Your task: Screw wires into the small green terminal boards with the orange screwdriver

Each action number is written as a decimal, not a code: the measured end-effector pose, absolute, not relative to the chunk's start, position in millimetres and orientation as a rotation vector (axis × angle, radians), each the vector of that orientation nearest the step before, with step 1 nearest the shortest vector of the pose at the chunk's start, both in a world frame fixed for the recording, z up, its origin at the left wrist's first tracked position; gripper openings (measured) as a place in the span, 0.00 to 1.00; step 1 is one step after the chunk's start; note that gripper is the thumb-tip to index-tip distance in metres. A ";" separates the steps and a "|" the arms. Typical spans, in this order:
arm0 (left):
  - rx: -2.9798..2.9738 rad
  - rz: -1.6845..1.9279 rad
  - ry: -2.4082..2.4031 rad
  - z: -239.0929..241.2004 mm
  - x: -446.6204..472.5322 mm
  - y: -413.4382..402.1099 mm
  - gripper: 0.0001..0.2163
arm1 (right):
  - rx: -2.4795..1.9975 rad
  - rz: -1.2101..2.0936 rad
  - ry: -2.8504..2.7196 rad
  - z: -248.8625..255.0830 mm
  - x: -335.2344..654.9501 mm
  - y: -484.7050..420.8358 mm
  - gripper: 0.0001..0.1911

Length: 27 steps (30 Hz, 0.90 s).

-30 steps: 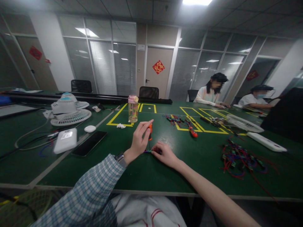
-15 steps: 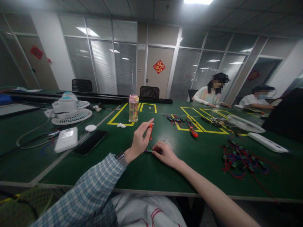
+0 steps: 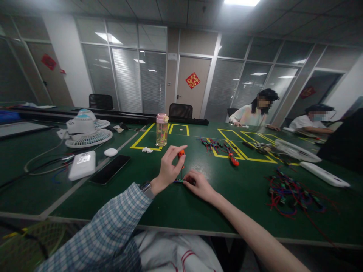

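My left hand (image 3: 167,166) is closed around the handle of a red-orange screwdriver (image 3: 182,153), with the thumb across its near side and the index finger over the top. The screwdriver stands upright, its thin dark shaft reaching down to a small green circuit board (image 3: 179,181) on the table. Whether the tip sits in a screw is too small to tell. Resting on the table, my right hand (image 3: 202,185) pinches the right end of that board with thumb and fingers. Dark wires seem to come off the board's left side, partly under my left hand.
Ahead stand a pink-lidded bottle (image 3: 162,130) and a crumpled tissue (image 3: 147,150). A second red screwdriver (image 3: 234,161) lies by wired boards (image 3: 211,144). To the right is a heap of wired boards (image 3: 292,192); to the left, a phone (image 3: 110,170) and fan (image 3: 87,132). Two people sit far right.
My left thumb and fingers have shifted around the screwdriver handle, the thumb now crossing it. My right hand keeps its pinch on the board. The whole view has moved slightly.
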<state>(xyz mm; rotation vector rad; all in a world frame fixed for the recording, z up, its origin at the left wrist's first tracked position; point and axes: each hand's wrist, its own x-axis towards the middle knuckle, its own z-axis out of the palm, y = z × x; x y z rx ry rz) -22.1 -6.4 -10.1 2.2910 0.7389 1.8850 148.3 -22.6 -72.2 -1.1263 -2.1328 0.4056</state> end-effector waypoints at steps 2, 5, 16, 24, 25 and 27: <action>2.286 1.916 0.762 -9.8 -22.1 -6.1 0.11 | -1.129 0.403 -2.128 -72.5 148.1 -22.9 0.03; 2.277 1.862 0.740 -9.4 -22.7 -5.6 0.13 | -1.132 0.410 -2.123 -71.1 147.4 -24.1 0.03; 2.246 1.952 0.808 -11.1 -21.3 -4.1 0.12 | -1.134 0.425 -2.125 -69.3 146.9 -24.8 0.03; 2.251 1.862 0.732 -9.5 -21.3 -5.7 0.16 | -1.123 0.432 -2.119 -71.7 147.7 -23.8 0.03; 2.251 1.875 0.751 -9.3 -21.1 -5.7 0.15 | -1.124 0.431 -2.119 -71.7 147.7 -23.9 0.03; 2.246 1.916 0.803 -9.7 -20.9 -5.4 0.12 | -1.126 0.427 -2.120 -70.8 147.3 -24.4 0.03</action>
